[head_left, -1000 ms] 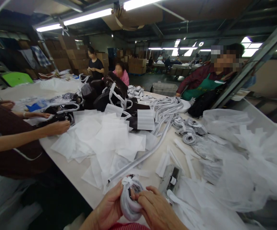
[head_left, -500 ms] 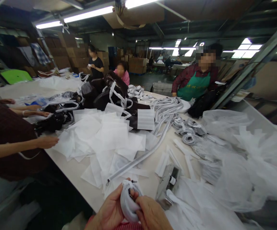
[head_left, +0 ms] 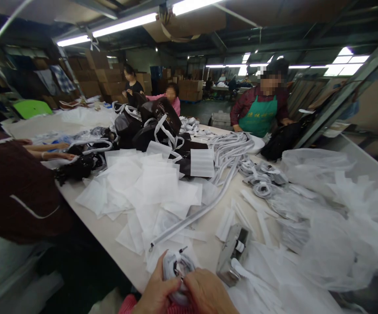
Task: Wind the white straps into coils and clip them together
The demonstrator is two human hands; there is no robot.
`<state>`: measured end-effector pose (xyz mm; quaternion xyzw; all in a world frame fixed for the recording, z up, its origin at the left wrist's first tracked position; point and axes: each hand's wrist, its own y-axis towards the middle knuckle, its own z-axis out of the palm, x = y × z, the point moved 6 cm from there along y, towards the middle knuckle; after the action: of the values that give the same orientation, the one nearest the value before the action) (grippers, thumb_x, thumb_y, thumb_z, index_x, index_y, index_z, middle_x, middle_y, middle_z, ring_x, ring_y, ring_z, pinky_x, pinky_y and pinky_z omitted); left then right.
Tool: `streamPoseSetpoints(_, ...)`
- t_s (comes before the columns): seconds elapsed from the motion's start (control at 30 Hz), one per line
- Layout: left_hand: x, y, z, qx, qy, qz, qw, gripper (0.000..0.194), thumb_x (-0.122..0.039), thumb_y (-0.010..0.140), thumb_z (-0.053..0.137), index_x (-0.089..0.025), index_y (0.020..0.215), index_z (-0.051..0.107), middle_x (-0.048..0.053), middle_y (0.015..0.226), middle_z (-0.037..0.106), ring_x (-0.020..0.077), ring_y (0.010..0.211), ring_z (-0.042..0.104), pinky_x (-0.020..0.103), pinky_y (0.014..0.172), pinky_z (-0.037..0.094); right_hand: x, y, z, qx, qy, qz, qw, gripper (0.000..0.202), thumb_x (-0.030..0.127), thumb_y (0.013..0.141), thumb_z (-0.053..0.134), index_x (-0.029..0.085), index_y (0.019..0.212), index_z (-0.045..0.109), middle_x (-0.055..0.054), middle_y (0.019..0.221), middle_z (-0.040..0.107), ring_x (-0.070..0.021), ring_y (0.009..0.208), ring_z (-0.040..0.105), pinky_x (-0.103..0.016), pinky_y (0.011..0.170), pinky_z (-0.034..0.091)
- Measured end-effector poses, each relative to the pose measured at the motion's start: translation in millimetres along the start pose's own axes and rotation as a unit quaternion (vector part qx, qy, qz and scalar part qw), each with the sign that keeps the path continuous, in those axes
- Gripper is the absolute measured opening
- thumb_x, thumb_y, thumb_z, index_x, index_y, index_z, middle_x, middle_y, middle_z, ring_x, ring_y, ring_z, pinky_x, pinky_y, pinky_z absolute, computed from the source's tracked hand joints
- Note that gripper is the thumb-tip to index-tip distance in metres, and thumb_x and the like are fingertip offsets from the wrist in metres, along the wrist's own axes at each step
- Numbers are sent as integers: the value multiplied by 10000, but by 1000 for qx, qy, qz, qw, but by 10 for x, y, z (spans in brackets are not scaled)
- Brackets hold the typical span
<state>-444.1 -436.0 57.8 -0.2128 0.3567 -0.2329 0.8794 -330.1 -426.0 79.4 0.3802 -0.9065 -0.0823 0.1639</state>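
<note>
A coiled grey-white strap (head_left: 170, 264) with small dark metal hooks is held low in front of me, at the table's near edge. Around its left side wraps my left hand (head_left: 156, 285), the thumb over the coil's front. My right hand (head_left: 208, 290) pinches the coil from the right, its fingertips partly hidden behind the thumb. Just beyond, one long grey strap (head_left: 195, 216) runs up the table to a heap of straps (head_left: 231, 146). To its left spread thin white sheets (head_left: 149, 183). A metal dispenser (head_left: 233, 253) stands right of my hands.
Dark bags (head_left: 152, 122) are piled mid-table, and coiled straps (head_left: 262, 187) lie right of centre. Clear plastic bags (head_left: 335, 244) cover the right side. A person in a brown apron (head_left: 18, 192) stands left; one in a green apron (head_left: 257, 113) stands across the table.
The coil has turned to show more of its open centre, and my left thumb has moved over its front. The left person's nearer hand has left the white sheets. The view has shifted slightly.
</note>
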Motion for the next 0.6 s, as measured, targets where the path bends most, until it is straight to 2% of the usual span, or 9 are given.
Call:
streamPoseSetpoints(0.13,-103,-26,131,-44,123,12,991,956,-25,599,617,-233,1447,227,58,970,681,210,769,635,288,649,455,52,63,-108,26,-1,-46,999,137,138,825,598,220,813,490,6,724,698,-167,607,633,-278,548,371)
streamPoseSetpoints(0.23,-182,-66,222,-37,168,4,985,964,-22,567,586,-199,1444,226,53,978,677,211,815,628,288,681,464,34,91,-201,51,2,-23,998,219,171,730,735,211,796,531,10,689,710,-192,562,652,-291,498,343)
streamPoseSetpoints(0.3,-253,-92,271,-27,173,8,985,960,-17,536,574,-193,1426,261,50,1005,670,213,863,624,291,720,472,2,106,-272,65,9,14,998,301,205,656,799,207,837,558,16,684,717,-206,550,666,-290,469,329)
streamPoseSetpoints(0.37,-300,-104,300,-15,174,2,985,955,-20,518,560,-201,1416,291,41,987,669,202,832,618,279,677,464,-43,111,-325,84,40,67,993,372,231,626,825,206,895,569,31,730,731,-197,596,689,-268,481,356)
streamPoseSetpoints(0.47,-333,-96,306,-4,168,-1,986,943,-28,520,560,-205,1413,314,44,962,670,188,781,604,270,625,447,-97,100,-312,125,77,138,980,313,206,669,798,210,910,599,21,797,739,-205,695,710,-256,547,405)
streamPoseSetpoints(0.6,-347,-61,303,1,120,24,993,918,-38,542,614,-222,1400,345,67,1075,653,230,937,616,332,784,487,-58,132,-250,107,59,88,989,179,133,734,734,207,866,639,-12,795,730,-222,703,695,-281,574,408)
